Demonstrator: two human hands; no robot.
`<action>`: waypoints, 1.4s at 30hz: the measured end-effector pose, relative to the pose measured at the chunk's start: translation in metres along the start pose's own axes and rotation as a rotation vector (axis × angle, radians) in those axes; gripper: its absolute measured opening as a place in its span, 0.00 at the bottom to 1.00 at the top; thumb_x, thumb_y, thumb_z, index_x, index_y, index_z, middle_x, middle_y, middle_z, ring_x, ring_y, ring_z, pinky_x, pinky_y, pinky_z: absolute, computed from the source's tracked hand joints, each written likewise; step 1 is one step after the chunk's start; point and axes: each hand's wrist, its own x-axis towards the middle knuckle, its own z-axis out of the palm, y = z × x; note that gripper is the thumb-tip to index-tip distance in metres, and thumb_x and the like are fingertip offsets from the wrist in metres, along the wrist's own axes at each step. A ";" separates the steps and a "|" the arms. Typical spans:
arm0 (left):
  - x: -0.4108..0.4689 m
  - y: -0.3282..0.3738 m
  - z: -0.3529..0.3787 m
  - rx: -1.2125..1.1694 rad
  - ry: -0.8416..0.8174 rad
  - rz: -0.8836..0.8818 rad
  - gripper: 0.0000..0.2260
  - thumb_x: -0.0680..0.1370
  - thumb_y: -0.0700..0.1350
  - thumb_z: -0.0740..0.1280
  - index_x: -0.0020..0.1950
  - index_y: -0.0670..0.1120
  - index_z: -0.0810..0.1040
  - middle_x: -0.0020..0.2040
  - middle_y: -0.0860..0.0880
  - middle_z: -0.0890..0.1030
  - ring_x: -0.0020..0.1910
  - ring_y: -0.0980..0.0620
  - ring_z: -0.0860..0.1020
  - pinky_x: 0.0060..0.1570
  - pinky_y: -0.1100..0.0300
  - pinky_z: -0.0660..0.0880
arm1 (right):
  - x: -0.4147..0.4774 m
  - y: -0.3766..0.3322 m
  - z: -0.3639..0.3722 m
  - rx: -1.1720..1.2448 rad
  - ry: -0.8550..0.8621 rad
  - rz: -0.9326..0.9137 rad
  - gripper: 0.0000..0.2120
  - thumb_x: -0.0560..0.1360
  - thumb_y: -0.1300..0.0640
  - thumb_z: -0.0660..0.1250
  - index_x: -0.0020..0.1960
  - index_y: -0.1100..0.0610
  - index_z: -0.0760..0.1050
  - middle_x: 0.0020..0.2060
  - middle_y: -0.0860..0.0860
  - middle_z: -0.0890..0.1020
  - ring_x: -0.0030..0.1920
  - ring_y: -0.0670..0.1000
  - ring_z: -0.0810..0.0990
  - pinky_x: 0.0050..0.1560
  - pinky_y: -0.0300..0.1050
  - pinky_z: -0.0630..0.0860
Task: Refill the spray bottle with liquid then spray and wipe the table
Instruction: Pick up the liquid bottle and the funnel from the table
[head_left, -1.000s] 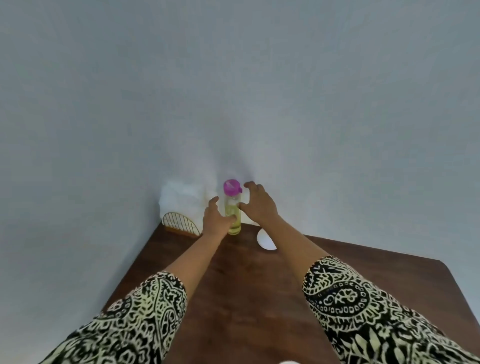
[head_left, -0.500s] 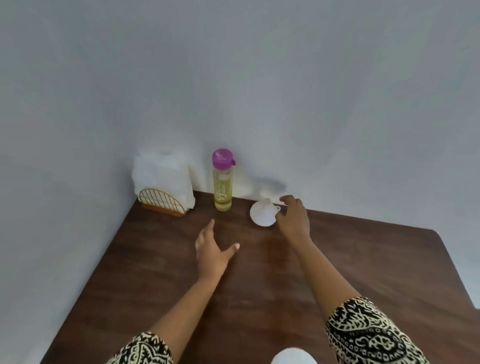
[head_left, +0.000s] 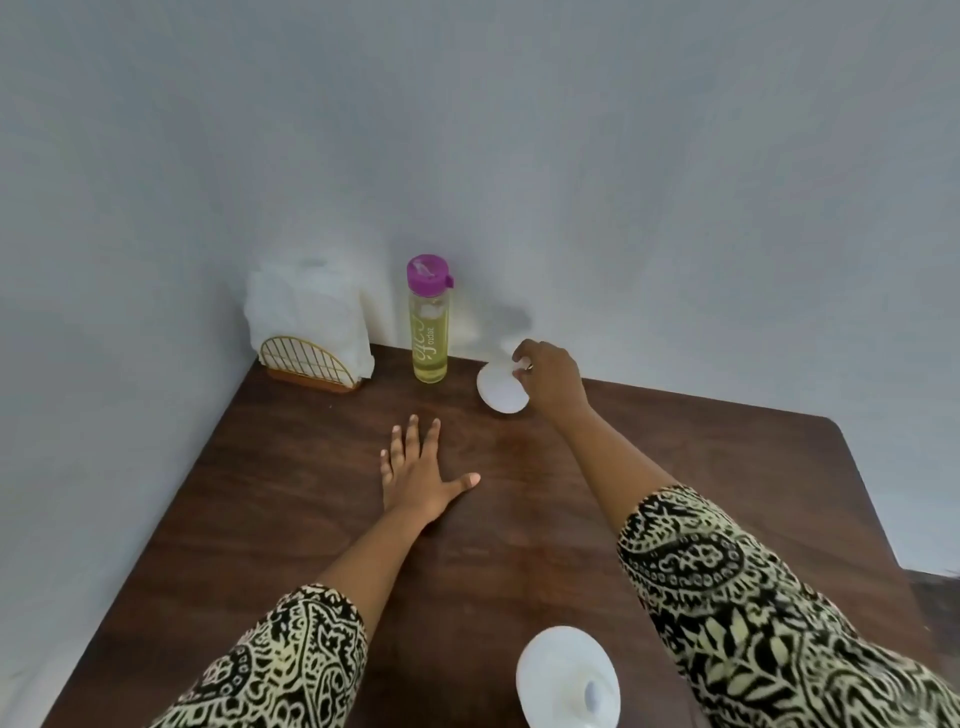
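Two hands: both reach over a dark wooden surface (head_left: 291, 519) set in a grey corner.
Bottle: a clear bottle (head_left: 429, 332) of yellow liquid with a purple cap stands upright at the far edge, upper centre of the frame, apart from both hands.
Funnel: a white funnel (head_left: 497, 389) lies just right of the bottle, wide mouth tilted toward the camera.
Right hand: the right hand (head_left: 550, 376) sits at the funnel's right rim, fingertips curled onto its narrow end; grip closed on the funnel, though whether it is lifted I cannot tell.
Left hand: the left hand (head_left: 415, 473) lies palm down mid-surface, fingers spread, grip apart and holding nothing.
Napkins: a stack of white napkins (head_left: 306, 317) stands in a gold wire holder (head_left: 306, 364) at the far left corner, left of the bottle.
Bottom edge: a round white object (head_left: 566, 680) shows at lower centre, partly cut off.
Sleeves: black and cream patterned cloth covers both forearms.
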 end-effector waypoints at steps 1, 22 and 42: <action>0.000 0.001 -0.003 -0.001 -0.028 -0.006 0.46 0.71 0.70 0.63 0.79 0.55 0.41 0.80 0.49 0.38 0.78 0.44 0.37 0.75 0.45 0.40 | -0.008 0.000 -0.009 0.137 0.028 0.068 0.09 0.75 0.63 0.65 0.55 0.59 0.77 0.46 0.53 0.80 0.45 0.52 0.79 0.42 0.38 0.72; -0.249 0.060 -0.076 -1.323 -0.157 -0.034 0.06 0.76 0.41 0.68 0.50 0.41 0.82 0.31 0.48 0.79 0.26 0.58 0.76 0.27 0.66 0.75 | -0.310 0.011 -0.097 1.262 -0.228 0.176 0.05 0.68 0.56 0.76 0.42 0.50 0.81 0.41 0.51 0.83 0.45 0.52 0.79 0.49 0.46 0.77; -0.266 0.067 -0.044 -1.108 0.008 -0.079 0.03 0.75 0.40 0.72 0.48 0.43 0.83 0.36 0.45 0.85 0.31 0.51 0.82 0.30 0.63 0.78 | -0.328 0.034 -0.086 0.470 -0.280 0.056 0.19 0.73 0.62 0.68 0.63 0.50 0.73 0.56 0.44 0.78 0.53 0.41 0.75 0.52 0.32 0.70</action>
